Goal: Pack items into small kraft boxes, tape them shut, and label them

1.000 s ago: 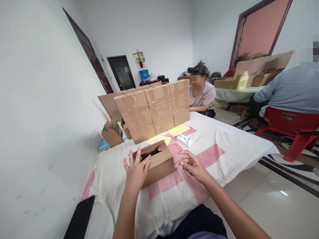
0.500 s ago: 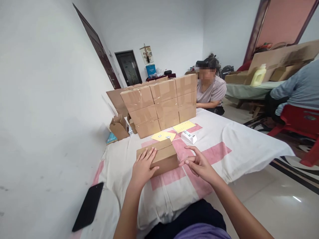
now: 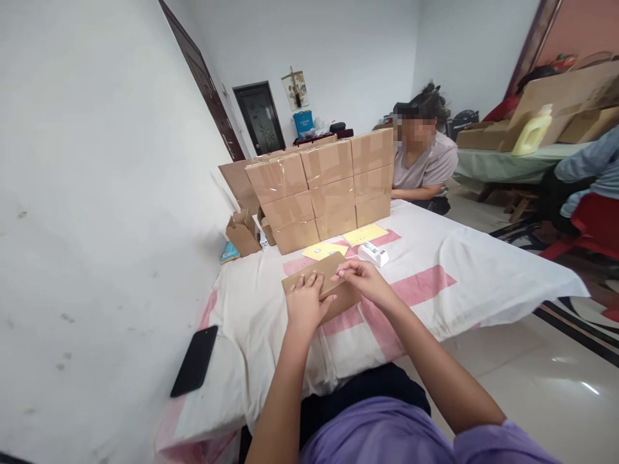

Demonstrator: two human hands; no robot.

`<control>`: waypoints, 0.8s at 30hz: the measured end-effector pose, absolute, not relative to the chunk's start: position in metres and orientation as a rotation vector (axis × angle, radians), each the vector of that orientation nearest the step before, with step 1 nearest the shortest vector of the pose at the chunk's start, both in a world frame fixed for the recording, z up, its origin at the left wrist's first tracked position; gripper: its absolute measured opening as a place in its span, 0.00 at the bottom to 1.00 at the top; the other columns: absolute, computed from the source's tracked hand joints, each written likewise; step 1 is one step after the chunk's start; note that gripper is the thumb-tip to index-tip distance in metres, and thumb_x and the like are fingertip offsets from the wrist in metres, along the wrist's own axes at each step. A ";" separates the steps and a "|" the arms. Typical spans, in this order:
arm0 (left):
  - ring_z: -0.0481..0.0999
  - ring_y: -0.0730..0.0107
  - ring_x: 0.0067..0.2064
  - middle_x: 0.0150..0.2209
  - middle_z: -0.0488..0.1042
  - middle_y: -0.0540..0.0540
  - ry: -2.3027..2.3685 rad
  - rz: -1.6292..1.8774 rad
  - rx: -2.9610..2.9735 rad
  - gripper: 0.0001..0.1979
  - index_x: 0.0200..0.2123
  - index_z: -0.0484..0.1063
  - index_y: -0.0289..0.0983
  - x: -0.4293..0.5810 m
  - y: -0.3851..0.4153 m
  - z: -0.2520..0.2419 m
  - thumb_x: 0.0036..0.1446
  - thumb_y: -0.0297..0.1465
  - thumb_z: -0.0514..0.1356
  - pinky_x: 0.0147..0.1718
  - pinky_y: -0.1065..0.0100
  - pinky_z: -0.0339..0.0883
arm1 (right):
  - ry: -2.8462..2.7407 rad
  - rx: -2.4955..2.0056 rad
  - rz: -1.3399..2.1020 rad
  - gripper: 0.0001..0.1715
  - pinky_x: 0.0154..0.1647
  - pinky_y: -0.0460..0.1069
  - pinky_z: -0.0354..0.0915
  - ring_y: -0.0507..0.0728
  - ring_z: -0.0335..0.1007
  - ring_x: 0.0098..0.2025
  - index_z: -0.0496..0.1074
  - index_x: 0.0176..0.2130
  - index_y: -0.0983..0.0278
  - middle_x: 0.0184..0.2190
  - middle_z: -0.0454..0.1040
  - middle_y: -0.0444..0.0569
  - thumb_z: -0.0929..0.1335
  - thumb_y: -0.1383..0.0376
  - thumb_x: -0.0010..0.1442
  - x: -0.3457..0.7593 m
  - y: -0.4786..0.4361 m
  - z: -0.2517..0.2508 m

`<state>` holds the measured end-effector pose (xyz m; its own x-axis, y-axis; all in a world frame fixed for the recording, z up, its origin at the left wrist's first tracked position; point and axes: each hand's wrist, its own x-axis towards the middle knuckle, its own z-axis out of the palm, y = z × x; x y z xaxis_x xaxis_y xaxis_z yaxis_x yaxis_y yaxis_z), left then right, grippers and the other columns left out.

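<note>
A small closed cardboard box [image 3: 343,301] lies on the cloth in front of me. My left hand [image 3: 306,298] rests on its top left part, fingers spread over the lid and thumb toward the front face. At the lid's right end is my right hand [image 3: 360,276], its thumb and index finger pinched together. Whatever sits in that pinch is too small to make out. Just behind the box are a white tape dispenser [image 3: 373,254] and two yellow sheets, one left [image 3: 323,250] and one right [image 3: 366,234].
Taped cardboard boxes [image 3: 331,187] form a stacked wall across the table. An open carton [image 3: 243,232] stands left of it, and a black phone [image 3: 194,361] lies at the left edge. Another person [image 3: 425,164] sits behind the table. A yellow bottle [image 3: 532,132] stands on a farther table.
My right hand has moved from beside the box's right end onto its top, and its fingers have closed into a pinch. My left hand stays on the box. The view has shifted.
</note>
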<state>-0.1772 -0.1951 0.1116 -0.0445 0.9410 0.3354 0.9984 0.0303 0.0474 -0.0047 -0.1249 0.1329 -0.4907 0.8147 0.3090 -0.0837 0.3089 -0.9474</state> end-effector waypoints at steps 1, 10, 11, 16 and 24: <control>0.67 0.42 0.65 0.66 0.68 0.43 -2.105 -0.398 -2.005 0.31 0.64 0.68 0.42 -0.172 -0.196 0.112 0.60 0.47 0.62 0.58 0.48 0.65 | -1.730 -0.667 1.279 0.14 0.52 0.56 0.68 0.62 0.78 0.45 0.76 0.35 0.63 0.38 0.83 0.53 0.70 0.55 0.59 -0.008 -0.122 0.135; 0.62 0.46 0.69 0.68 0.63 0.35 -2.282 -0.557 -1.799 0.29 0.65 0.64 0.31 -0.117 -0.220 0.099 0.67 0.42 0.54 0.58 0.49 0.66 | -1.839 -0.700 1.306 0.12 0.37 0.49 0.65 0.54 0.71 0.31 0.72 0.38 0.65 0.25 0.74 0.45 0.67 0.59 0.60 -0.016 -0.104 0.132; 0.63 0.49 0.69 0.68 0.63 0.36 -2.268 -0.571 -1.821 0.28 0.64 0.66 0.32 -0.119 -0.224 0.099 0.66 0.41 0.55 0.58 0.51 0.66 | -1.852 -0.715 1.318 0.12 0.34 0.48 0.62 0.53 0.69 0.28 0.71 0.39 0.66 0.23 0.72 0.43 0.67 0.60 0.59 -0.015 -0.103 0.132; 0.66 0.56 0.67 0.67 0.66 0.43 -2.167 -0.603 -1.977 0.26 0.62 0.69 0.40 -0.145 -0.232 0.105 0.62 0.38 0.61 0.60 0.53 0.64 | -1.968 -0.792 1.390 0.33 0.29 0.46 0.57 0.52 0.63 0.25 0.60 0.62 0.69 0.20 0.68 0.37 0.64 0.69 0.58 -0.009 -0.101 0.137; 0.69 0.54 0.65 0.65 0.69 0.43 -2.170 -0.638 -2.004 0.26 0.61 0.70 0.42 -0.155 -0.224 0.105 0.60 0.39 0.63 0.59 0.51 0.64 | -2.200 -1.136 1.374 0.28 0.23 0.45 0.53 0.50 0.59 0.20 0.63 0.55 0.67 0.20 0.70 0.39 0.65 0.74 0.53 -0.029 -0.083 0.150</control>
<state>-0.1552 -0.2244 0.1055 -0.1161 0.9238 0.3649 0.9743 0.0344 0.2228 -0.0289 -0.0827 0.1500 -0.6383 0.7564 -0.1428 0.4604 0.2265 -0.8583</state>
